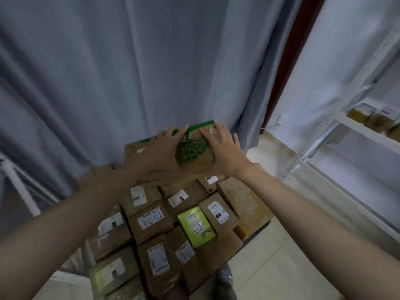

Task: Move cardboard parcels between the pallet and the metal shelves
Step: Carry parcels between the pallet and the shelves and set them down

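Both hands hold a flat brown cardboard parcel with a green leaf print and a green edge strip above the far end of a stack of parcels, close to the blue-grey curtain behind it. The left hand lies on the parcel's left half with fingers spread flat and fingertips reaching its far edge; the right hand presses against the right side, fingers straight and splayed, the thumb on top near the leaf print. Neither hand curls round the parcel that I can see; whether the thumbs hook beneath is not visible. Below, the pile of brown cardboard parcels with white labels fills the pallet, whose dark edge shows at the right side. Among them, near the pile's right edge, lies a bright lime-green box with a label, and a paler green one sits at the near left corner. To the right stands a white metal shelf unit, with a few blurred brown boxes on an upper shelf.
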